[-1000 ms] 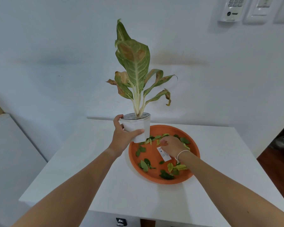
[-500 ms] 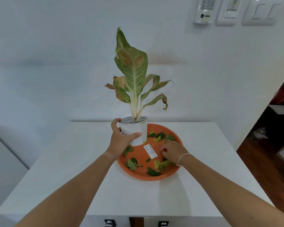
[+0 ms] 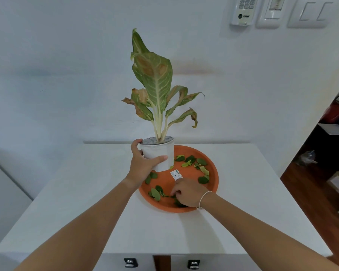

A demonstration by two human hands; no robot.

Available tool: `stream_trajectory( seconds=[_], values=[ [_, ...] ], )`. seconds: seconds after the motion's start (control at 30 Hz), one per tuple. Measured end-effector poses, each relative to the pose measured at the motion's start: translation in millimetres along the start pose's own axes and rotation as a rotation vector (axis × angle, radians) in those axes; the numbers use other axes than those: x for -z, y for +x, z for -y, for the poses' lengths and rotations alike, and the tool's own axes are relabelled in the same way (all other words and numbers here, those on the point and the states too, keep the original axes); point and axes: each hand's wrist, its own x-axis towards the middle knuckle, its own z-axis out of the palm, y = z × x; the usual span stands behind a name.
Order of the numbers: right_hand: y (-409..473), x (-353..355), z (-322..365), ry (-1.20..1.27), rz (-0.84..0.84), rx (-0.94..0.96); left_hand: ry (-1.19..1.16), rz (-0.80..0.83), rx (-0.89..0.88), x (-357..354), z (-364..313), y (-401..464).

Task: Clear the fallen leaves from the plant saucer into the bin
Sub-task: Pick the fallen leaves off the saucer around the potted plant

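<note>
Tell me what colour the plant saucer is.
Orange saucer, seen in the head view.

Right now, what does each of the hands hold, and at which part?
The left hand grips the white pot around its side wall. The right hand reaches among the fallen leaves in the saucer; whether it pinches one cannot be told.

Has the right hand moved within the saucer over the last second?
Yes. The right hand has shifted from the saucer's far side, beyond the white sticker, to the near rim of the saucer.
</note>
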Motion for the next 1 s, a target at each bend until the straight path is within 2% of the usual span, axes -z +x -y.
stream_trajectory(
  seconds=[0.1, 0.4, 0.5, 0.63, 0.8, 1.0],
  values=[
    [-5.9, 1.7, -1.8, 0.086, -0.001, 0.0, 0.002, -0.009, 0.011, 2.5, 2.8, -0.2],
    [-18.3, 15.0, -32.3, 0.283, -0.261, -0.238, 0.043, -0.016, 0.011, -3.5, 11.5, -2.0],
    [-22.3, 19.5, -33.2, 0.354, -0.276, -0.282, 0.057, 0.006, 0.006, -10.4, 14.4, -4.2],
    [-20.3, 23.1, -29.3, 0.581, -0.291, -0.349, 0.081, 0.045, 0.021, -18.3, 19.6, -5.4],
    [-15.2, 35.8, -18.7, 0.882, -0.326, -0.302, 0.066, 0.094, -0.027, -29.6, 22.9, -8.2],
    [-11.5, 45.0, -15.7, 0.997, -0.317, -0.22, 0.022, 0.153, -0.003, -31.1, 32.2, -6.8]
  ],
)
